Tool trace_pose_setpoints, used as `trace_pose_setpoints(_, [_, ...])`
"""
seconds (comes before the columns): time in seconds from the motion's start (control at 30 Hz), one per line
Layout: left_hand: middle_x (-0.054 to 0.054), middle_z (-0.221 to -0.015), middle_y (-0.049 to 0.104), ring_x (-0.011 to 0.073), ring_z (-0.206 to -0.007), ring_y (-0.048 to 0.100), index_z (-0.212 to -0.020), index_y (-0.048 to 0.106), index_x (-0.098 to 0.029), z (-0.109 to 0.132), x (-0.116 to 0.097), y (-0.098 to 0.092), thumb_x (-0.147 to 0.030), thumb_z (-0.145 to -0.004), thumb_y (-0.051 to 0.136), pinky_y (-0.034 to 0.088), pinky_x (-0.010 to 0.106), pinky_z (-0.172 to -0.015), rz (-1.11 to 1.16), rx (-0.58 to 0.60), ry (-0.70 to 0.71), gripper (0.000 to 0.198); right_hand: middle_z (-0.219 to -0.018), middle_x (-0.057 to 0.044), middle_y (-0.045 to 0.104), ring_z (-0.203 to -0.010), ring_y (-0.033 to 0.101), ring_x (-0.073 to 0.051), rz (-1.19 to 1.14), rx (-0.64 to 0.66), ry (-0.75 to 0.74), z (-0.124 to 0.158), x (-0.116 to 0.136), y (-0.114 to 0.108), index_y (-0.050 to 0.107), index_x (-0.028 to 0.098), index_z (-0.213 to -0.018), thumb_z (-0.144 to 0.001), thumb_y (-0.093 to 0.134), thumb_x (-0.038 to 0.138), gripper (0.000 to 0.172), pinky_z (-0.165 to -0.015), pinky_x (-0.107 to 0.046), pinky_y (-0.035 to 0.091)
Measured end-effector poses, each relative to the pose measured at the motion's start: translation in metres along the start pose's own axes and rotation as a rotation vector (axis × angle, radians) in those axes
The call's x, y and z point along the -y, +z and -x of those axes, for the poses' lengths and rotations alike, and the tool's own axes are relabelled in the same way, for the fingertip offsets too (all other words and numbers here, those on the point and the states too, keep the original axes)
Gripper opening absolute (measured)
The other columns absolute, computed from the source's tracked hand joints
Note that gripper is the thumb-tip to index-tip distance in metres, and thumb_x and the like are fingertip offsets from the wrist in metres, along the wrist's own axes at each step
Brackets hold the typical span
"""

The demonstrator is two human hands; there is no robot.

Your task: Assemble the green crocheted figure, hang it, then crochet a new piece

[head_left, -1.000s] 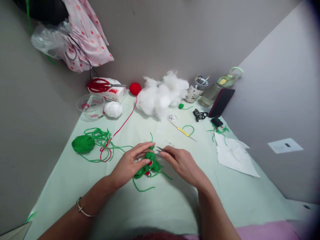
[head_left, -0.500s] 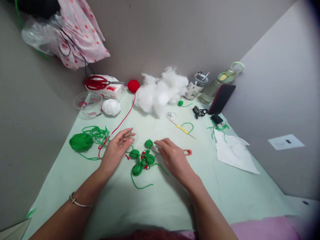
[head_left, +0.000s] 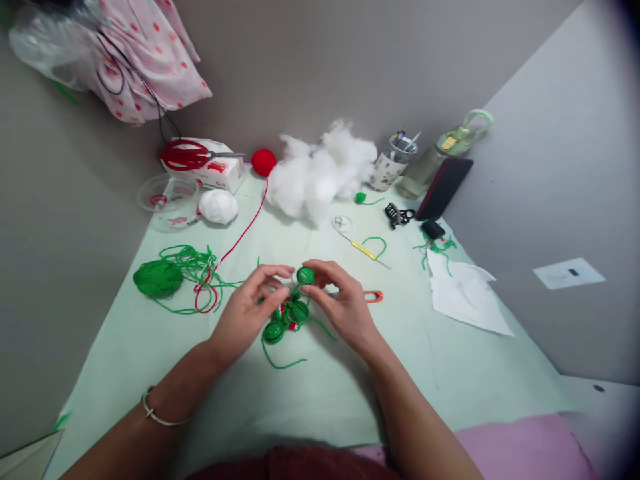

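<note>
My right hand (head_left: 340,297) pinches a small green crocheted ball (head_left: 305,275) between thumb and fingers, raised a little over the table. My left hand (head_left: 255,303) is close beside it on the left, fingers curved, with a gap between index finger and thumb. A short green strand (head_left: 259,261) shows above that hand; whether the fingers hold it is unclear. Under the hands lie more green crocheted balls, one at the front (head_left: 273,332) and another at the right (head_left: 299,311), joined with red and white bits. Loose green yarn ends (head_left: 284,367) trail from the cluster.
Left are a green yarn skein (head_left: 158,278), white yarn ball (head_left: 219,206) and red scissors (head_left: 186,155) on a box. Behind sit a red yarn ball (head_left: 263,163) and white stuffing (head_left: 320,175). A yellow-handled crochet hook (head_left: 363,251), orange-ended tool (head_left: 374,297), hair claw (head_left: 399,216) and bottle (head_left: 425,170) are right.
My right hand has moved left and taken hold of the top green ball, lifting it slightly. My left hand has come right, over the cluster, covering its left ball.
</note>
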State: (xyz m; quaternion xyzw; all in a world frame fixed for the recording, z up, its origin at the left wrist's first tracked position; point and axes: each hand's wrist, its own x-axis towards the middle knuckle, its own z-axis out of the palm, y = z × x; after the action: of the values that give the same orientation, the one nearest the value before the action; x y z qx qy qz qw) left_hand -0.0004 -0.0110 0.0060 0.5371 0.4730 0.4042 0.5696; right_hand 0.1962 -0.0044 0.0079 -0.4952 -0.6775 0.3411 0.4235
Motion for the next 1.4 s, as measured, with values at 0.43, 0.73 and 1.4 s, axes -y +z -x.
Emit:
trace_pose_setpoints(0.43, [0.001, -0.069, 0.066, 0.0127, -0.059, 0.056, -0.096, 0.069, -0.016, -0.002, -0.003, 0.0, -0.04, -0.096, 0.061, 0.043, 0.025, -0.057, 0.198, 0.348, -0.169, 0.025, -0.091, -0.003, 0.07, -0.083, 0.064, -0.019, -0.173, -0.253, 0.228, -0.008, -0.007, -0.01, 0.07, 0.021, -0.107, -0.083, 0.074, 0.033, 0.028, -0.08, -0.034, 0.054])
trace_pose_setpoints(0.73, [0.002, -0.064, 0.064, 0.0165, -0.066, 0.057, -0.082, 0.077, -0.02, 0.0, -0.006, -0.003, -0.045, -0.097, 0.06, 0.043, 0.027, -0.062, 0.059, 0.476, -0.16, 0.034, -0.099, -0.007, 0.07, -0.086, 0.065, -0.019, 0.033, -0.218, 0.11, -0.008, -0.016, -0.004, 0.069, 0.019, -0.114, -0.088, 0.068, 0.031, 0.028, -0.082, -0.033, 0.054])
trace_pose_setpoints(1.4, [-0.005, -0.053, 0.051, 0.0054, -0.043, 0.032, -0.091, 0.074, -0.018, -0.009, -0.007, -0.019, -0.042, -0.089, 0.073, 0.022, 0.019, -0.043, 0.538, 0.071, -0.26, 0.024, -0.09, -0.015, 0.065, -0.081, 0.056, -0.025, 0.982, 0.11, 0.24, -0.013, -0.018, -0.016, 0.062, 0.018, -0.075, -0.085, 0.046, -0.005, 0.03, -0.062, -0.034, 0.035])
